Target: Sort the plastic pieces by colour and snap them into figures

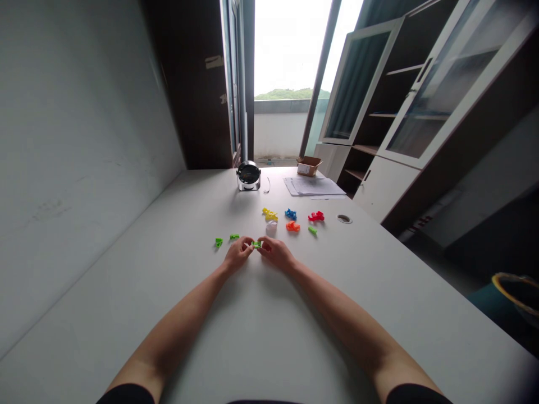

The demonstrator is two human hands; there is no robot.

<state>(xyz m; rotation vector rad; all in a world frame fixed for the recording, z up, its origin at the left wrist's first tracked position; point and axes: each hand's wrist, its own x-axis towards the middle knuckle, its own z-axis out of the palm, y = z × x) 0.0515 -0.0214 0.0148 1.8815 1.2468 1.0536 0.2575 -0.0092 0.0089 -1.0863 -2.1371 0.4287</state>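
Between my two hands is a small green plastic piece [256,244], pinched from both sides just above the white table [269,325]. My left hand [239,252] grips its left end with thumb and fingers. The right end is in the fingers of my right hand [275,252]. Just left of my left hand lies a green plastic part [234,237], and farther left another green part [218,242]. A third loose green part [312,230] rests to the right. The fingertips hide some of the held piece.
Beyond my hands lie piles of yellow [270,214], blue [290,214], red [316,216] and orange parts [292,226], plus a whitish translucent item [272,226]. Farther back are a round black device [248,175], papers [315,186] and a cardboard box [309,165]. A cable hole [344,219] is at right.
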